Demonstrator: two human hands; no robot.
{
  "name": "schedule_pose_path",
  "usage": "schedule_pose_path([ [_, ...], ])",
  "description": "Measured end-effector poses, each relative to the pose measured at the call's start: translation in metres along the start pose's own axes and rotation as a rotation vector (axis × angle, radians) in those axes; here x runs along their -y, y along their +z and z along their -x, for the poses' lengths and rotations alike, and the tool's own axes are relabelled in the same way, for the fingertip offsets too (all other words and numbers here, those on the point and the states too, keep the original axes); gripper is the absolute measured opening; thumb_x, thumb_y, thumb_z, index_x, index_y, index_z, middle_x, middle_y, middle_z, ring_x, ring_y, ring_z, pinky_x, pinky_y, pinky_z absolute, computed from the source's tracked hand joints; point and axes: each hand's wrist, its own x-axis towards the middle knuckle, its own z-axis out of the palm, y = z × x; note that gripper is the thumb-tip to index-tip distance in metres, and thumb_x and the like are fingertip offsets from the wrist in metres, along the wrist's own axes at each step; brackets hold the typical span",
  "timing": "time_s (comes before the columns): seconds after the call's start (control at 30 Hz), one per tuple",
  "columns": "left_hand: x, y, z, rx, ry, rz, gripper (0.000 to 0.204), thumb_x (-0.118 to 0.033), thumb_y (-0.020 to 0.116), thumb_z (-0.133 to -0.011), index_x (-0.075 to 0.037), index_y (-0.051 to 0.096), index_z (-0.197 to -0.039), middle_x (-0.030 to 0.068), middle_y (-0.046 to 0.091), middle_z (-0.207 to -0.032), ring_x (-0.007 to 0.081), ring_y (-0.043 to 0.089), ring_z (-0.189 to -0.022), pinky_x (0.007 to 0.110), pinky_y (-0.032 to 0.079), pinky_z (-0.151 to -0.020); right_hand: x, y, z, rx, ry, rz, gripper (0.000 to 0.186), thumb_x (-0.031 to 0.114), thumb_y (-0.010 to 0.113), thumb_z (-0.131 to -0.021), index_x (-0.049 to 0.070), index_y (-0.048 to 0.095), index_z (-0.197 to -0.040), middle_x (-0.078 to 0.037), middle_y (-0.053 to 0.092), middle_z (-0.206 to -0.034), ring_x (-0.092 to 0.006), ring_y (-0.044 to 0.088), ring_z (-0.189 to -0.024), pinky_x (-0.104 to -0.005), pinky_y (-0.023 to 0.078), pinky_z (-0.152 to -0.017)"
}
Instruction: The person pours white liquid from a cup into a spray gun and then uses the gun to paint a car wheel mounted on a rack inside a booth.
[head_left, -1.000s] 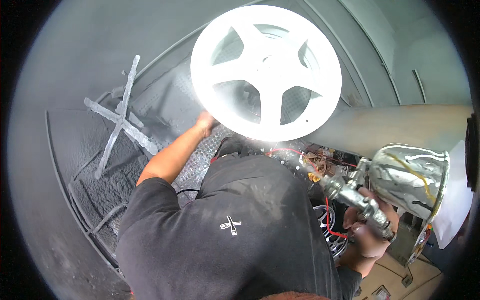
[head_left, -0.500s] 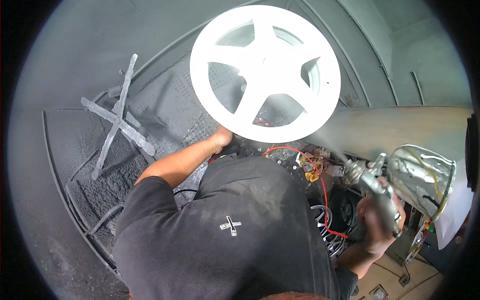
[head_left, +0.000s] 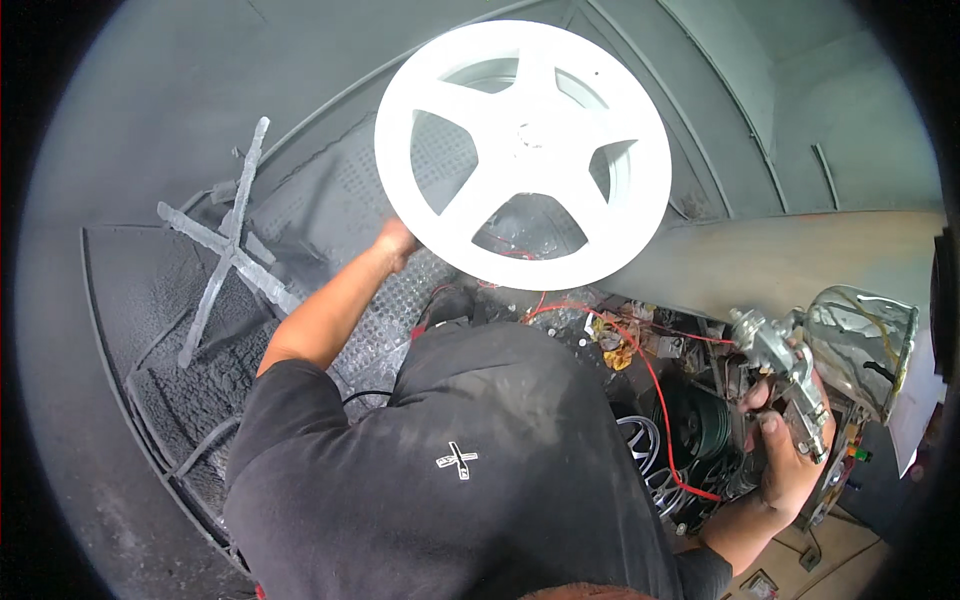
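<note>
A white five-spoke wheel point(head_left: 480, 228) stands face up toward me at the upper middle. My left hand point(head_left: 398, 245) is at its lower left edge, blurred, with the fingertips hidden at the rim, so whether it grips the wheel does not show. To the lower right, my right hand point(head_left: 785, 450) is wrapped round the handle of a silver spray gun point(head_left: 775, 345). The gun's nozzle points up and left, apart from the wheel. A shiny metal paint cup point(head_left: 860, 335), streaked with drips, is attached to the gun. No mist shows at the nozzle.
A grey-coated cross-shaped stand point(head_left: 235, 245) is at the left. A red hose point(head_left: 655, 390) runs across the floor from below the wheel toward my right hand. Other wheels point(head_left: 640, 440) and crumpled litter point(head_left: 615, 345) lie at the right, near a curved tan panel point(head_left: 780, 255).
The wheel has turned, its spokes now at other angles. My left hand has shifted up and left along its edge. The spray gun has moved right, and its mist is gone.
</note>
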Motion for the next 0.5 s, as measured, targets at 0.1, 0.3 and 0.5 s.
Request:
schedule_pose_path([
  [0.1,0.028,0.037,0.028,0.033,0.024,0.024,0.036,-0.022,0.054,-0.102,0.003,0.059,-0.126,0.0155,0.065,-0.126,0.0257,0.063,-0.113,0.041,0.051,-0.097,0.000,-0.006,-0.004,0.204,0.083,-0.067,0.080,0.034,0.081,-0.081,-0.012,0.050,-0.139,-0.009,0.064,-0.077,-0.0124,0.058,-0.064,-0.0213,0.041,-0.054],
  [0.3,0.086,0.067,0.052,0.047,-0.024,-0.297,0.034,-0.011,0.055,-0.095,0.004,0.059,-0.126,0.0144,0.067,-0.116,0.0248,0.064,-0.106,0.037,0.050,-0.093,0.018,0.011,-0.021,0.162,-0.010,0.140,0.076,0.036,0.080,-0.083,-0.012,0.054,-0.136,-0.007,0.065,-0.080,-0.0118,0.057,-0.069,-0.0243,0.044,-0.062],
  [0.5,0.083,0.068,0.053,0.187,-0.213,-0.055,0.036,0.003,0.048,-0.087,0.002,0.061,-0.121,0.0118,0.070,-0.105,0.0239,0.065,-0.101,0.035,0.050,-0.092,0.030,0.006,-0.030,0.192,-0.022,0.165,0.074,0.030,0.075,-0.089,-0.010,0.046,-0.143,-0.007,0.063,-0.088,-0.0113,0.058,-0.072,-0.0202,0.042,-0.055],
])
